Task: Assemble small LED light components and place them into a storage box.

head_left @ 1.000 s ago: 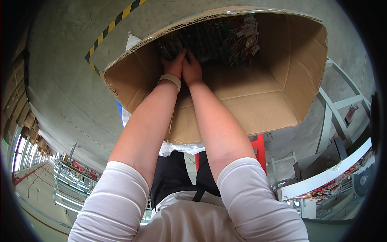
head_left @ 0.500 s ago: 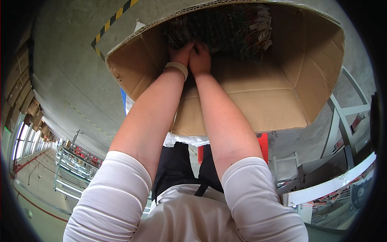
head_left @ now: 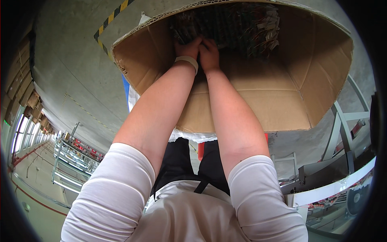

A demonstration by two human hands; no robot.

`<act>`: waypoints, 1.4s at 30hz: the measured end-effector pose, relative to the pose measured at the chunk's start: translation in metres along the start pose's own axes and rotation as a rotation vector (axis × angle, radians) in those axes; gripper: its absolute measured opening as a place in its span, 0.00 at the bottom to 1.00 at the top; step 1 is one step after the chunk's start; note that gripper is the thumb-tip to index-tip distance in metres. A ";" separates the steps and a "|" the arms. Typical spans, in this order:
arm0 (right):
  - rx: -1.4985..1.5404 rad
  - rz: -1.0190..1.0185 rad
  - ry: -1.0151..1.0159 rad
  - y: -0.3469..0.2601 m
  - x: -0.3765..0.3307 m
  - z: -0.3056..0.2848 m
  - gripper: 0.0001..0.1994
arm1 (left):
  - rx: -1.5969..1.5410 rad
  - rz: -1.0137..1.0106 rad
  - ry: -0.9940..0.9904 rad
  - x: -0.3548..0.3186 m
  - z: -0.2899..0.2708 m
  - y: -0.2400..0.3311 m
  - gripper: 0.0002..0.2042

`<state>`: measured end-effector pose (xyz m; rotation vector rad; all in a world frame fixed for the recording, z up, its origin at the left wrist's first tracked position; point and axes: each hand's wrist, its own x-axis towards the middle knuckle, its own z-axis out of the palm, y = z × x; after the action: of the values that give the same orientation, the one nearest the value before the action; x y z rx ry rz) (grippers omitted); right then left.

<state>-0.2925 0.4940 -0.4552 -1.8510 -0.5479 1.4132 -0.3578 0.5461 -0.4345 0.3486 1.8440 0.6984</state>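
Note:
A deep cardboard box [head_left: 246, 109] stands before me with its mouth toward me, and both my arms reach inside. My left hand [head_left: 187, 49], with a pale band at its wrist, lies against dark packed parts at the box's left side. Touching it at the thumbs is my right hand [head_left: 209, 55], its fingers curled inward. Rows of dark, greenish parts [head_left: 229, 28] with thin wires and white tags fill the far end of the box. Shadow hides what exactly my fingers hold.
White plastic sheeting [head_left: 193, 136] and a red thing [head_left: 201, 151] show below the box. On the right stand a grey metal frame [head_left: 340, 129] and a white-edged bench [head_left: 330, 193]. Yellow-black tape [head_left: 115, 18] marks the concrete floor; a metal rack [head_left: 72, 165] stands left.
The box and both hands sit slightly farther right in the picture. My hands remain together at the packed parts, with the right fingers a little higher on them.

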 end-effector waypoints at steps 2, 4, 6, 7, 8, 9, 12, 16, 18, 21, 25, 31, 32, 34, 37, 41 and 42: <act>0.079 0.054 -0.032 0.004 0.005 -0.001 0.23 | 0.133 0.011 0.129 -0.004 0.006 0.003 0.49; 0.146 0.097 -0.036 0.007 0.006 -0.002 0.22 | 0.211 0.030 0.161 -0.004 0.008 0.003 0.49; 0.214 0.142 -0.039 0.006 0.006 -0.003 0.22 | 0.291 0.049 0.193 -0.002 0.008 0.000 0.49; 0.322 0.185 -0.025 0.006 0.007 -0.004 0.21 | 0.311 0.078 0.179 -0.001 0.008 -0.002 0.47; 0.431 0.228 -0.016 -0.001 0.006 -0.004 0.20 | 0.330 0.108 0.170 0.001 0.006 -0.006 0.45; 0.431 0.229 -0.017 -0.008 0.007 -0.001 0.20 | 0.330 0.108 0.171 0.006 0.003 -0.008 0.45; 0.535 0.303 0.161 -0.016 0.007 0.005 0.19 | 0.243 0.131 0.119 0.015 -0.003 -0.013 0.40; 0.495 0.296 0.204 -0.003 0.017 -0.004 0.17 | 0.136 0.101 0.067 0.007 0.000 -0.011 0.40; 0.500 0.324 0.210 0.000 0.017 -0.004 0.16 | 0.145 0.069 0.065 0.008 -0.002 -0.008 0.44; 0.161 0.328 0.235 0.013 0.017 -0.007 0.15 | 0.177 0.036 0.074 0.007 0.000 -0.007 0.43; -0.191 0.261 0.031 0.016 0.014 -0.001 0.17 | 0.156 0.033 0.076 0.008 -0.006 -0.009 0.43; -0.727 0.017 0.027 0.028 0.015 -0.002 0.20 | 0.188 0.130 0.130 0.009 0.002 -0.013 0.34; -0.770 0.040 0.028 0.026 0.014 -0.001 0.20 | 0.200 0.152 0.153 0.009 0.002 -0.014 0.34; -0.751 0.043 0.041 0.022 0.011 -0.001 0.20 | 0.215 0.148 0.160 0.010 -0.001 -0.014 0.34; -0.737 0.048 0.080 0.020 0.010 -0.002 0.19 | 0.205 0.146 0.144 0.012 0.001 -0.015 0.33; -0.726 0.153 0.106 -0.018 -0.004 0.006 0.17 | 0.262 0.148 0.203 0.017 -0.006 -0.015 0.33; -0.739 0.151 0.127 -0.008 -0.001 0.000 0.17 | 0.249 0.144 0.183 0.010 0.004 -0.013 0.33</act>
<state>-0.2923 0.4990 -0.4485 -2.5836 -0.9743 1.2634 -0.3573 0.5428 -0.4509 0.6015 2.1016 0.6148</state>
